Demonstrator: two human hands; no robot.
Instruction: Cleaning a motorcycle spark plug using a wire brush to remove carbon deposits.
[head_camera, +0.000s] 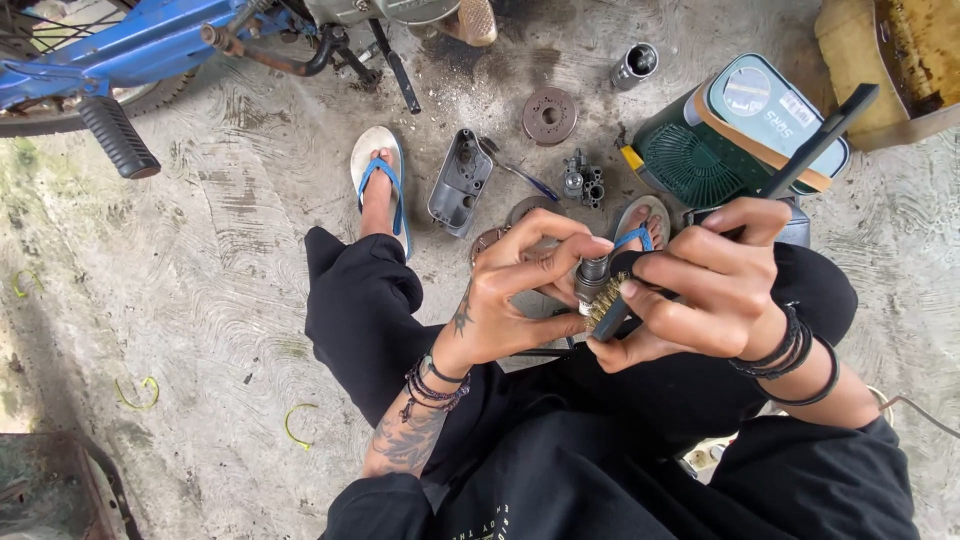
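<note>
The left hand (510, 290) pinches a small metal part (592, 272) steady over the lap, at six o'clock of the grey cover (460, 182); the right hand (705, 285) clasps a wire brush (640, 270) (bristles against it).

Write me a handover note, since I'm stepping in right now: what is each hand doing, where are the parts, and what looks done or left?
Left hand: grip shut on a small metal part, held over the lap.
Right hand: grip shut on a black-handled wire brush, bristles against the part.
On the concrete floor: grey housing, round disc, small valve-like block, metal cylinder.
Done: parts are off and laid out.
Left: brushing is under way; how clean the part is, I cannot tell. The floor pieces lie untouched.
</note>
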